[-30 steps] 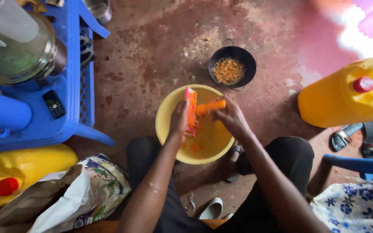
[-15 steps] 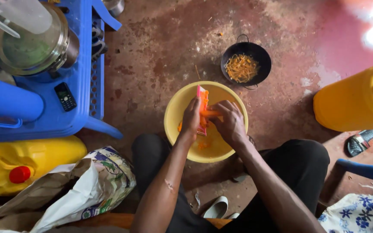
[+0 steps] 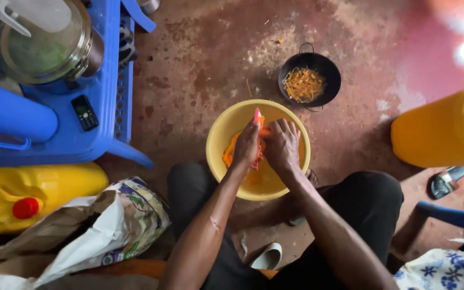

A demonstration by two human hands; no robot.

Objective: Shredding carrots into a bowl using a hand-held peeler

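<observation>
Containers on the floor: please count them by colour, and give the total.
Yellow bowl under left hand and right hand: 1
Yellow jerrycans: 2
Black pan: 1
Total: 4

One head-worn camera looks almost straight down from above the seated person's lap, close over the yellow bowl (image 3: 234, 122) near the centre. Forearms enter from the bottom edge; the red floor (image 3: 200, 70) fills the top. No second view shares this scene.
</observation>
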